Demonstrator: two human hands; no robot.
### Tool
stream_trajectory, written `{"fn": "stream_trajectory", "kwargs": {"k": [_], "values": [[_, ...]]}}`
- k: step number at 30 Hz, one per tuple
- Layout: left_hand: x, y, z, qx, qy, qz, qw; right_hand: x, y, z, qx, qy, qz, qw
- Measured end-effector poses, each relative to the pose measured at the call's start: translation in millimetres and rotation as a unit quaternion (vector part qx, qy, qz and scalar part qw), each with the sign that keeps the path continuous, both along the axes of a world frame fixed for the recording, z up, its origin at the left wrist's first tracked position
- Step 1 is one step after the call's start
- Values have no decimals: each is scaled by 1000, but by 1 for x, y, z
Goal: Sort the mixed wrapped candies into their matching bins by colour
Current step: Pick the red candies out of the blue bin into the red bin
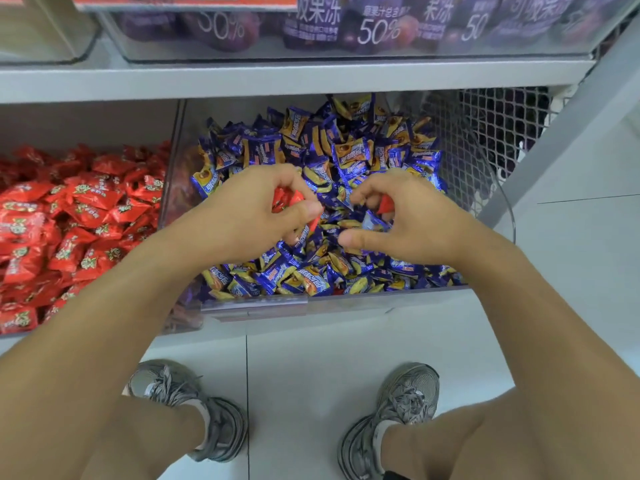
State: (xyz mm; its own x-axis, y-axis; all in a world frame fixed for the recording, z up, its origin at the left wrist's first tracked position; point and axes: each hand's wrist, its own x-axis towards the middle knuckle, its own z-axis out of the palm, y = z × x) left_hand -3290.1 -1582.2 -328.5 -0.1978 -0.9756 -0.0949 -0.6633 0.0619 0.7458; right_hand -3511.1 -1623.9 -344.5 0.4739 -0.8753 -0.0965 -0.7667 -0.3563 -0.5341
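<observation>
Left hand (256, 206) curled round red candies (287, 199), right hand (398, 216) pinching one

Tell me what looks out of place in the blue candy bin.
Red wrapped candies sit among the blue ones. The left hand holds a few red candies over the blue candy bin, and the right hand pinches another red candy. They match the red candy bin to the left, not this one.

Glossy crinkled foil on the blue-and-gold candies (322, 157), shiny red film on the red candies (79, 216) at left, a clear smooth plastic bin (498, 202), white metal mesh (491, 133) far right, smooth pale floor tiles (329, 368) near.
</observation>
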Motion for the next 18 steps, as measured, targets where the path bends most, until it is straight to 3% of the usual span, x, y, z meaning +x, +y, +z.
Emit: {"fn": "stream_trajectory", "kwargs": {"k": [2,5,7,10,12,18], "values": [[3,2,2,5,1,-4,1000,-4,2,1,-20,47,-8,999],[8,4,5,37,2,-14,999,9,11,6,-73,-12,-2,997],[13,8,6,74,-26,-29,997,27,21,3,-1,-54,80,995],[22,16,5,102,-126,-77,984,50,26,-14,85,-13,201,976],[23,20,3,97,-170,-79,977,55,19,-25,82,32,206,975],[21,17,2,91,-184,-85,975,55,0,-31,1,92,179,979]]}}
